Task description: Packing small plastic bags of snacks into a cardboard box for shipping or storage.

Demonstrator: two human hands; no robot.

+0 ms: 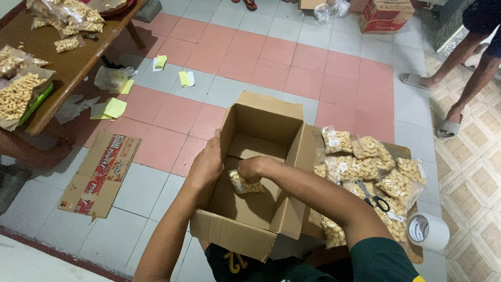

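Snack bag (245,184), clear plastic w/ pale puffed pieces, sits low inside the open cardboard box (250,209), right hand (251,168) curled round its top, fingers closed on it. Left hand (206,164) flat vs the box's left wall, fingers together, pressing the flap edge, holding nothing else. Both forearms come in from the bottom of view, dark green shirt below. Box flaps stand up on all sides; bottom looks mostly bare apart from that one bag.

Just right of the box: a heap of similar filled bags (365,167) on a flat brown sheet, black-handled scissors (377,201) lying on top, roll of tape (427,231) at the near right corner. Left on the tiles, a flattened printed carton (102,175). Farther left, wooden table (73,65) w/ more snack bags and loose pieces. Yellow paper slips (116,108) scattered on the red-and-grey floor. Far right, another person's legs in sandals (449,128); far top, a red-and-white carton (385,15).
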